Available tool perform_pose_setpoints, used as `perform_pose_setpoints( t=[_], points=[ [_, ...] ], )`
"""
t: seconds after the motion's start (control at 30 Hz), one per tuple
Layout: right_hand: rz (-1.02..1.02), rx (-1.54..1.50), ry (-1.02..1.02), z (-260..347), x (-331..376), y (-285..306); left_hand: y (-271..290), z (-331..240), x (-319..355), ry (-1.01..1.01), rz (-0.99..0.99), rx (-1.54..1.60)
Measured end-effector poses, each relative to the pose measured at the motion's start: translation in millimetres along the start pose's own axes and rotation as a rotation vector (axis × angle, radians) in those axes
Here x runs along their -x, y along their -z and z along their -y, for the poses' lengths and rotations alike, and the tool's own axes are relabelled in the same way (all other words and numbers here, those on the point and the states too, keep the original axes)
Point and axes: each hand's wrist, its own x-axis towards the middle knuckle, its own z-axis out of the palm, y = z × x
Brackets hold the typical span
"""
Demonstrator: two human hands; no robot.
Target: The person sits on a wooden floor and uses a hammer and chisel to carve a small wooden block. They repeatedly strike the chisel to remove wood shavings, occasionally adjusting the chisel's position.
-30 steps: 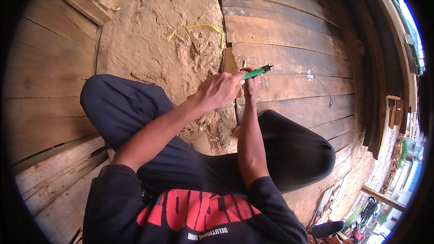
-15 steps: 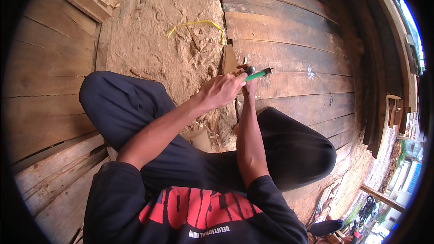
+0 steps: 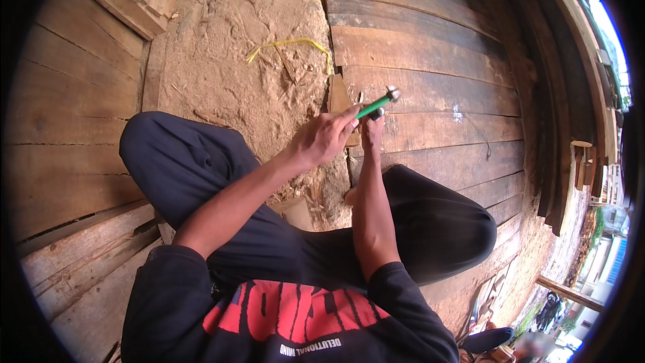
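Green-handled hammer [image 3: 375, 107] tips up, head higher | left hand [image 3: 322, 138] wrapped round its handle | dark knob [image 3: 377, 114] now nearside, their line-up shifted | right hand [image 3: 372, 136] beside it, grip can't tell | wooden planks [image 3: 437, 81] beneath

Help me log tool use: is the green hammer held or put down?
Held: the left hand grips the hammer by its handle.

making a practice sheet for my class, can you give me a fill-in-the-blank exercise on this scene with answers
The hammer is held in the ____ hand. Its handle is coloured ____. The thin strip lying on the sandy ground is coloured ____. The planks near the right hand are made of ____.

Missing words: left; green; yellow; wood.
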Motion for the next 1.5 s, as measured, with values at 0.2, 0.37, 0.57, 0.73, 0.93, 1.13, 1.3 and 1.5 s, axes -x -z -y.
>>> perform_pose_setpoints(
  t=[0.2,0.37,0.57,0.73,0.93,1.13,1.3,1.5],
  points=[
    [-0.036,-0.120,0.031,-4.5,0.1,9.1,-3.2,9.9,7.1,0.201,0.100,-0.042],
    [-0.038,-0.002,-0.044,16.7,-4.3,3.0,6.5,41.3,18.8,0.375,-0.138,0.054],
    [-0.096,-0.146,0.052,67.6,-24.7,-8.9,14.7,71.0,27.8,0.541,-0.236,0.223],
    [0.079,-0.007,0.156,99.8,-16.2,-35.0,18.9,70.2,29.5,0.752,-0.305,0.664],
    [0.241,0.473,0.141,52.1,28.5,-102.5,32.9,76.3,31.2,0.832,-0.468,1.105],
    [0.263,0.400,0.261,51.7,61.1,-121.7,32.5,104.7,41.1,0.919,-0.633,1.219],
    [0.231,0.487,0.378,37.3,60.0,-115.0,13.7,132.5,44.8,1.022,-0.631,1.279],
    [0.285,0.526,0.454,39.0,51.9,-114.0,6.6,123.7,40.2,1.027,-0.616,1.279]
  ],
)
